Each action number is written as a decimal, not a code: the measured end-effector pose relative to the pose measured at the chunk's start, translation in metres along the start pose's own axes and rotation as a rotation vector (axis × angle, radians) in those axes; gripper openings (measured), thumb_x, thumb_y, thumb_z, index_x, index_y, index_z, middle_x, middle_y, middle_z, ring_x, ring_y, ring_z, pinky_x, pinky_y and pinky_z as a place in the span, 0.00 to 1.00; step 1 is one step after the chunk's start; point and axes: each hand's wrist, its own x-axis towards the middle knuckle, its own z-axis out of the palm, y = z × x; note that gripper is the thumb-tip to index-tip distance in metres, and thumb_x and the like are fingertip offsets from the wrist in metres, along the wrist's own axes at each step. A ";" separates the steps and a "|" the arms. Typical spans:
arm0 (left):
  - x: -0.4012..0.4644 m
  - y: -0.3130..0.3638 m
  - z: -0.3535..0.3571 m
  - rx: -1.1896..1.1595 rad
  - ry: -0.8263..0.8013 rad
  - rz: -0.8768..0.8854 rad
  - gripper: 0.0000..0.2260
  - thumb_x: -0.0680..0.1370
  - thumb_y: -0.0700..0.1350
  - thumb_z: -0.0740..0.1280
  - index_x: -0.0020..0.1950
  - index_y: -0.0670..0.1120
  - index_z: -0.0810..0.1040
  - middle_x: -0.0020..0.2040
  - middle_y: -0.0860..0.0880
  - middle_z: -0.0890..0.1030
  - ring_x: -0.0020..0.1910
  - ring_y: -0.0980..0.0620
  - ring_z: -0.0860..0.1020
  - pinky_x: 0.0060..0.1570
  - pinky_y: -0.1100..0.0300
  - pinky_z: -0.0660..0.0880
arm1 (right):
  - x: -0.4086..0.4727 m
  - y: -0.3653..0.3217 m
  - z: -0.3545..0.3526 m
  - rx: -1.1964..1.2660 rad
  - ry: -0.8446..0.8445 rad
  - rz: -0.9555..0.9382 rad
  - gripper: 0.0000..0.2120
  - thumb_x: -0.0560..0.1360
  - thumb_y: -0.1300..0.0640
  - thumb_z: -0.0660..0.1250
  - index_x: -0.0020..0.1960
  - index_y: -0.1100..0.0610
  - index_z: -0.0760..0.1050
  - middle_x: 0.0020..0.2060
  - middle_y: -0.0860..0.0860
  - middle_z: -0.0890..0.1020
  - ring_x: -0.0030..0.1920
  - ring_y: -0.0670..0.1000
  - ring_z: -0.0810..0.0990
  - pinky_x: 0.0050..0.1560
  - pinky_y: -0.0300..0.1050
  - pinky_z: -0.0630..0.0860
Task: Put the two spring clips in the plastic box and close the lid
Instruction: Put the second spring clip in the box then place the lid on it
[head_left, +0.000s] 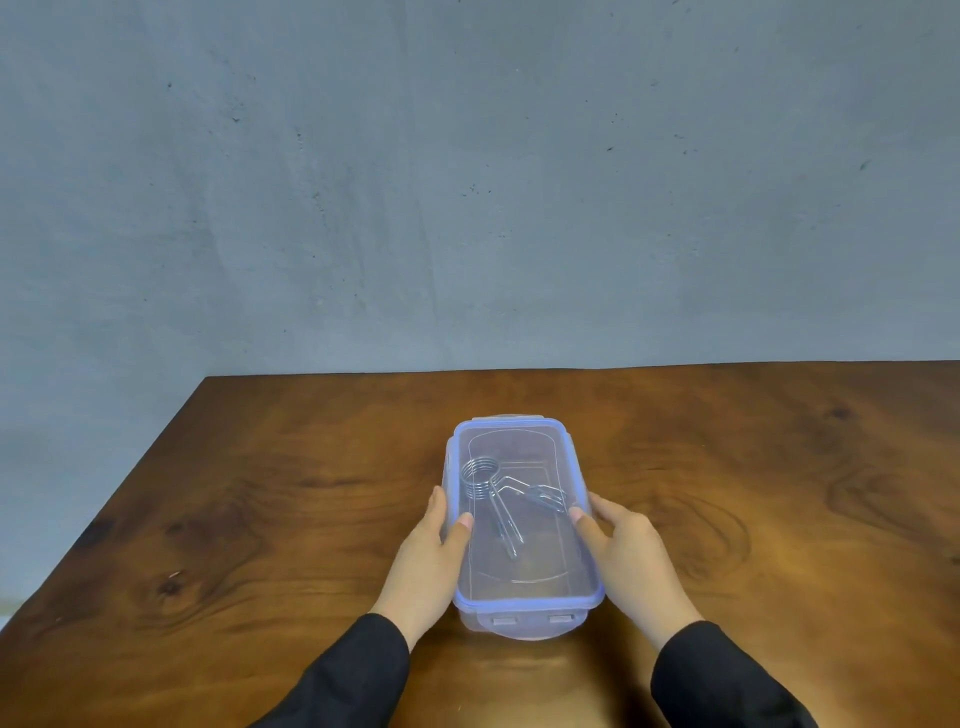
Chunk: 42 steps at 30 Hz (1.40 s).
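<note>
A clear plastic box (524, 605) with a blue-rimmed lid (514, 441) lies lengthwise on the wooden table. The lid sits on top of the box. Through it I see a coiled metal spring clip (480, 480) with long wire arms, and a second wire clip (545, 498) to its right. My left hand (434, 564) grips the box's left long side, thumb on the lid. My right hand (626, 551) grips the right long side, thumb on the lid edge. The near latch tabs (530, 619) hang at the front end.
The brown wooden table (260, 519) spreads wide to both sides of the box; its left edge runs diagonally at the far left. A grey wall (467, 182) stands behind the table's back edge. Black sleeves cover both forearms.
</note>
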 end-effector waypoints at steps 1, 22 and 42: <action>-0.001 -0.001 0.002 -0.079 -0.024 -0.023 0.23 0.85 0.54 0.57 0.80 0.58 0.58 0.71 0.58 0.75 0.65 0.55 0.77 0.54 0.68 0.77 | -0.001 -0.001 0.001 0.066 -0.014 0.025 0.11 0.82 0.52 0.64 0.62 0.49 0.81 0.47 0.40 0.86 0.48 0.44 0.84 0.45 0.40 0.81; -0.006 -0.003 0.009 -0.073 0.029 -0.004 0.31 0.81 0.65 0.49 0.82 0.56 0.48 0.83 0.58 0.46 0.82 0.52 0.54 0.76 0.58 0.57 | -0.009 -0.008 0.003 0.273 0.029 0.156 0.20 0.83 0.50 0.61 0.73 0.53 0.72 0.69 0.50 0.78 0.67 0.51 0.76 0.59 0.44 0.78; -0.005 -0.024 0.013 1.066 -0.098 0.828 0.38 0.75 0.74 0.56 0.74 0.48 0.72 0.75 0.50 0.73 0.76 0.50 0.69 0.79 0.46 0.56 | 0.113 -0.050 0.042 -0.756 -0.213 -0.385 0.28 0.81 0.37 0.51 0.76 0.51 0.65 0.73 0.51 0.71 0.72 0.55 0.66 0.71 0.63 0.62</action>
